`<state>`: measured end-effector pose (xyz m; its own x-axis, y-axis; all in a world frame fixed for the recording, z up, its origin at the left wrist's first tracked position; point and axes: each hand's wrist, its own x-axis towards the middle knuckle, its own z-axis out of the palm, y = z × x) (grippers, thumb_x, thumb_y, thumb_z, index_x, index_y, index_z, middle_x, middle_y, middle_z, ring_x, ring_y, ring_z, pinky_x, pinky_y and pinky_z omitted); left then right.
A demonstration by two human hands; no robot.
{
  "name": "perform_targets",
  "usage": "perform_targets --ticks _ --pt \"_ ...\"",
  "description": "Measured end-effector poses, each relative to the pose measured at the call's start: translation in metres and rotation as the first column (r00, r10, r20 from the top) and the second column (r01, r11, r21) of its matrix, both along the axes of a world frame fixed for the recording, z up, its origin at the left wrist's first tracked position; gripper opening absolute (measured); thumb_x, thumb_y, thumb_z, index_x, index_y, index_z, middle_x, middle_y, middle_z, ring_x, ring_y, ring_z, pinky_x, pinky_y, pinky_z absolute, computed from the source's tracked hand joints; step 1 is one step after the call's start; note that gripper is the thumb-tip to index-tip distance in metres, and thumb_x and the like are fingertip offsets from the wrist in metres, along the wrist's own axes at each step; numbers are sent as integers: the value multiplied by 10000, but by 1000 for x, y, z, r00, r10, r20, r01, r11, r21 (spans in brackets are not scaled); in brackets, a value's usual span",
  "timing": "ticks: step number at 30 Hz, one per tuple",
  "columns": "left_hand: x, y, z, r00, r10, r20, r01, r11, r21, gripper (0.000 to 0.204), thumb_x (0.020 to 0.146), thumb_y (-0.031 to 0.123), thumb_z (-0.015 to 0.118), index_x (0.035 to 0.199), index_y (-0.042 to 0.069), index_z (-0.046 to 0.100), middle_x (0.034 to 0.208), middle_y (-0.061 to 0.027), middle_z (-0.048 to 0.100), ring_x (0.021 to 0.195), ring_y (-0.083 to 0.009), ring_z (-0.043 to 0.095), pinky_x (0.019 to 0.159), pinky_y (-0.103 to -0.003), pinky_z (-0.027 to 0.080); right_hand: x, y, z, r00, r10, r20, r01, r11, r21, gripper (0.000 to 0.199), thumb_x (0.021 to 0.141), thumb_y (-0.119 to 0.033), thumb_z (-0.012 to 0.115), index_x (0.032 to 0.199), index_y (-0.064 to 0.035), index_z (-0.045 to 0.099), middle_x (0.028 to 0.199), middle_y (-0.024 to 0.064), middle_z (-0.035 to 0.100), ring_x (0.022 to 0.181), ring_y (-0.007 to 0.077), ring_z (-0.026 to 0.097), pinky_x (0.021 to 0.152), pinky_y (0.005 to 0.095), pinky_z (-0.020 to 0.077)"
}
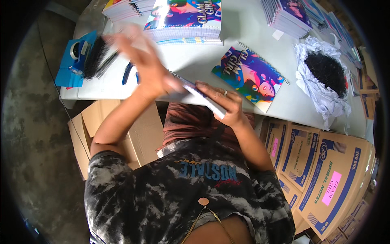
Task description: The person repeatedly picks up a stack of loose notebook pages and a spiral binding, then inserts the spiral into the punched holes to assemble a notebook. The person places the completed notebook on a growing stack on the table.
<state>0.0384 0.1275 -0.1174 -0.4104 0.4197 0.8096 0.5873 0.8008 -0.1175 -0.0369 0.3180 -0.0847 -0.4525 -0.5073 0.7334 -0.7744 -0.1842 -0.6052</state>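
Note:
My right hand [227,103] grips a spiral notebook [207,100], tilted and seen nearly edge-on above my lap, just off the table's front edge. Ring-side of that notebook, my left hand [144,67] is raised, blurred by motion, with its fingers stretched apart; the thumb is close to the spine, and whether it touches cannot be made out. Beyond my right hand, a colourful spiral notebook [254,77] lies flat on the white table. Near my left hand are a blue-handled tool [128,73], partly hidden, and loose black spiral coils [98,59].
A tall notebook stack [183,30] stands at the back, another [286,18] at the far right. Crumpled white paper [302,77] holds a black tangled mass [325,69]. A blue tape dispenser [79,55] sits left. Cardboard cartons [333,179] stand lower right; a cardboard box [142,126] lower left.

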Motion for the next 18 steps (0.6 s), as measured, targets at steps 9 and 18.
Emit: perform_targets --ticks 9,18 --pt "-26 -6 22 969 -15 247 -28 985 169 990 685 768 440 1289 -10 348 1250 -241 411 1186 -329 363 942 -551 263 3 -9 -4 998 -58 -22 58 998 7 458 691 20 643 1141 -39 580 1085 117 621 869 251 644 700 310 529" --pt "-17 13 20 991 -5 135 5 1000 -3 965 685 740 458 1245 -41 361 1192 -268 404 1076 -397 443 771 -559 408 2 -16 -3 992 -42 117 42 999 6 485 671 18 637 1146 -63 580 1056 128 624 869 281 634 721 335 518"
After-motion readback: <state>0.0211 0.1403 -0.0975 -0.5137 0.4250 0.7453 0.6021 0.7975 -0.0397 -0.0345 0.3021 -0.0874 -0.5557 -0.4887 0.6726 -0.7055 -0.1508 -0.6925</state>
